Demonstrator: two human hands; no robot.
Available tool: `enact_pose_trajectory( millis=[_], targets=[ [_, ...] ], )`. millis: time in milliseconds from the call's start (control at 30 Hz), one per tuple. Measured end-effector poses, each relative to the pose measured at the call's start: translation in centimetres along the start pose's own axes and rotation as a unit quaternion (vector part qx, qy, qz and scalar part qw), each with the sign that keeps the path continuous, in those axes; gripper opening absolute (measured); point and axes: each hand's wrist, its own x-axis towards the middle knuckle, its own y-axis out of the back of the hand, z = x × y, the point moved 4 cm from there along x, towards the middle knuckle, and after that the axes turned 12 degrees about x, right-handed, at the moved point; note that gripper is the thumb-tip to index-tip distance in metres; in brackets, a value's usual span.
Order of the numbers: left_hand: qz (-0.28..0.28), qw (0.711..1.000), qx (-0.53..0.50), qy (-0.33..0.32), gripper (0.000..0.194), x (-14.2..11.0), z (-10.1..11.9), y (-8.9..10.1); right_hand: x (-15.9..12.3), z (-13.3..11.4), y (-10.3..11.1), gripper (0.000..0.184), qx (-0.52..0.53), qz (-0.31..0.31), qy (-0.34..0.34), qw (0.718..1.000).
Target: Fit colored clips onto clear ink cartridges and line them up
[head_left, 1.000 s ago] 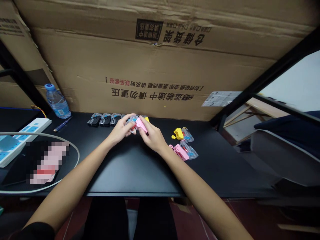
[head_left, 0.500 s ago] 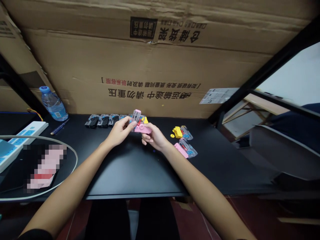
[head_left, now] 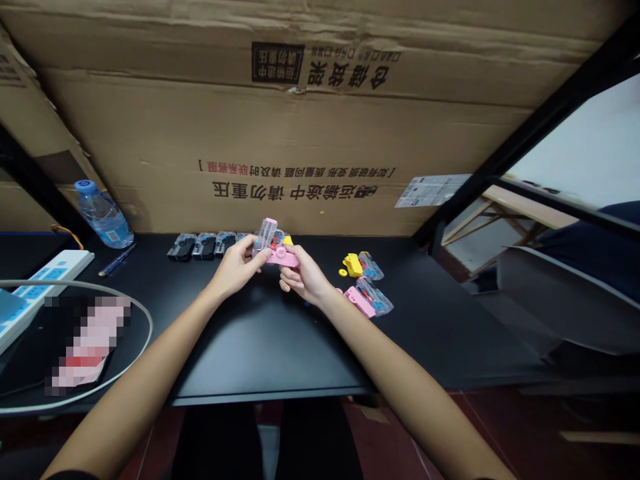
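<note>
- Left hand (head_left: 237, 270): fingers curled closed around a clear plastic packet (head_left: 266, 235) with a pink top end, raised above the desk.
- Right hand (head_left: 304, 277): thumb and fingers clamped on a flat pink plastic part (head_left: 283, 258), palm turned up.
- Hands together, close enough for the packet and the pink part to form one cluster; any join between the two hidden by the fingers.
- Small yellow plastic piece (head_left: 287, 241): just behind the cluster, mostly hidden, contact with the pink part impossible to tell.
- Cluster's place: over the black desk (head_left: 260, 347), just in front of the cardboard box (head_left: 280, 133) and near the desk's back edge.
- Apparently set aside in a neat line, left of the hands: dark parts in clear packets (head_left: 204, 247), the last partly hidden by the left hand.
- Apparently not yet dealt with, right of the hands: a yellow plastic part (head_left: 353, 265) beside a clear packet (head_left: 371, 265), a small yellow disc (head_left: 343, 272), and a pink plastic piece (head_left: 359, 302) touching a clear packet with blue and red bits (head_left: 375, 298).
- Far left: a water bottle (head_left: 104, 215), a small blue-handled screwdriver (head_left: 116, 260), a white power strip (head_left: 50, 283).
</note>
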Motion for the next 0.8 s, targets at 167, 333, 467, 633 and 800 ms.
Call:
enact_pose_trajectory(
  millis=[167,333,467,633,800],
  targets=[
    [0.004,1.0,0.002,0.0,0.035,0.2,-0.3,0.2,0.3,0.0,0.6,0.057,-0.079,0.012,0.014,0.997],
    [0.035,0.999,0.019,-0.006,0.035,0.5,-0.6,0.9,0.3,-1.9,1.3,0.052,-0.182,0.066,0.179,0.965],
    [0.033,0.999,0.031,-0.016,0.036,0.5,-0.6,1.1,0.0,-2.5,1.1,0.035,-0.318,0.012,0.28,0.906],
    [0.036,0.996,0.08,-0.022,0.035,0.3,-0.5,1.0,0.3,-1.6,1.2,0.034,-0.335,-0.022,0.26,0.905],
    [0.035,0.996,0.076,-0.011,0.039,0.4,-0.8,0.9,0.5,-0.9,0.9,0.042,-0.244,-0.027,0.19,0.951]
  ],
)
